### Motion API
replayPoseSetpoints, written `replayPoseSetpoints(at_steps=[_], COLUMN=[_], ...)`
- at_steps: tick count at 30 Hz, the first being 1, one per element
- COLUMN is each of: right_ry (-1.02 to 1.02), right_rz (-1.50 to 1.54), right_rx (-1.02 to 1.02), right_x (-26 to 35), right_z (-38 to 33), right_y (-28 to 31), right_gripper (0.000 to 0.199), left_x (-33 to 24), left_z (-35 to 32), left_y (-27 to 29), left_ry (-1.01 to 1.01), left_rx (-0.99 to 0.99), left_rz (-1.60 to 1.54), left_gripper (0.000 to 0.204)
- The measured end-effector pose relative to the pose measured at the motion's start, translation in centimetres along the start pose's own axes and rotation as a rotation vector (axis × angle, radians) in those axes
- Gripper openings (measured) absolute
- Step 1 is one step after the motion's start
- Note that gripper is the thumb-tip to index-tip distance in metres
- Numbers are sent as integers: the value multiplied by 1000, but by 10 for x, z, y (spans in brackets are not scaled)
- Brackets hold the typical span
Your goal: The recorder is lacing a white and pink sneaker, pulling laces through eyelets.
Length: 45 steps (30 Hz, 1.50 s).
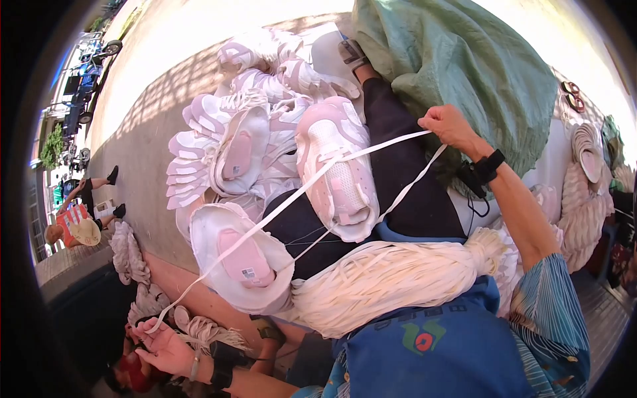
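Observation:
A white and pale pink sneaker (338,172) lies across my lap, its opening toward me. A long white shoelace (285,210) runs from it, stretched diagonally between my hands. High on the right, my right hand (451,126) is closed round the lace, with a loop hanging back to the shoe. My left hand (164,348) is at the lower left, palm up with fingers apart, and the slack end of the lace curls over its fingertips. Across my lap rests a thick bundle of cream-white shoelaces (398,282). Left of it sits another sneaker (242,259) with a pink insole.
Many similar sneakers (232,139) are piled beyond my lap on the left. A green cloth sack (464,66) spreads at the upper right. More shoes (587,192) stand stacked far right. A person (76,222) sits at the left, and another person (136,371) is close by my left hand.

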State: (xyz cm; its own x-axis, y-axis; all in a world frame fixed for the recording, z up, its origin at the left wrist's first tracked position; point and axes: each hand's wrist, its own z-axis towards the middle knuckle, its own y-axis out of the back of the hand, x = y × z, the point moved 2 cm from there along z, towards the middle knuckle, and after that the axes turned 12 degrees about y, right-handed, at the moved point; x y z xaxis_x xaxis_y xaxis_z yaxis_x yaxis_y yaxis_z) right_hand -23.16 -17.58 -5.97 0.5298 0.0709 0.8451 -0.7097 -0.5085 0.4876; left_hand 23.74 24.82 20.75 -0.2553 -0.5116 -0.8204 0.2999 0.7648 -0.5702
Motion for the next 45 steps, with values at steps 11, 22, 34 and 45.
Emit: replayPoseSetpoints(at_steps=[11,22,34,45], right_ry=[753,826,651,810], right_rz=[-195,-450,-238,-499], right_rx=[2,230,132,598], right_x=[109,112,124,118], right_z=[-28,-22,-30,-87], right_y=[-41,-60,-45,-43], right_gripper=[17,14,14,19], left_x=[292,326,328,282], left_z=[-83,-62,-53,-82], left_y=[-138,-136,-136,-129], left_ry=[-7,267,-152,559], left_rx=[642,593,603,506], left_rz=[1420,1574,1552,1160], left_gripper=[28,21,19,25])
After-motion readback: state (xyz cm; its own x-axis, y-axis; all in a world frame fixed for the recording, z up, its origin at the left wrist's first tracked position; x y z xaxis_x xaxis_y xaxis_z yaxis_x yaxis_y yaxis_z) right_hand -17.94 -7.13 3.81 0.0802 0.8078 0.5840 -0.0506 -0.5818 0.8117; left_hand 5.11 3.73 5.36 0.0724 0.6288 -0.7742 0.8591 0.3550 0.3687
